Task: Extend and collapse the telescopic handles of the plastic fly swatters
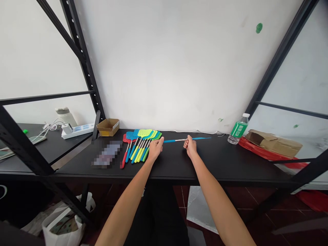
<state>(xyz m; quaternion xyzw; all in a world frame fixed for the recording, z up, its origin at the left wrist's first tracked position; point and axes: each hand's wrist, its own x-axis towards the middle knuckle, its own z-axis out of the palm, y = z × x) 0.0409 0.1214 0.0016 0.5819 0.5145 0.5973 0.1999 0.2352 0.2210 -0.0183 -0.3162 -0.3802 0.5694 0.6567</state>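
Observation:
I hold one fly swatter (176,140) sideways over the black table (225,164). Its shaft is metal, with a blue grip toward the left and a thin blue head, seen edge-on, sticking out to the right. My left hand (155,148) is closed round the handle end. My right hand (190,145) is a fist round the metal shaft. Just left of my left hand lies a row of several swatters (139,145) with blue, green, yellow and red heads and handles.
A small open cardboard box (108,126) sits at the back left, a blurred flat item (107,154) in front of it. A green-labelled water bottle (238,130), a brown paper bag (274,142) on red plastic lie right. Black shelf posts frame both sides.

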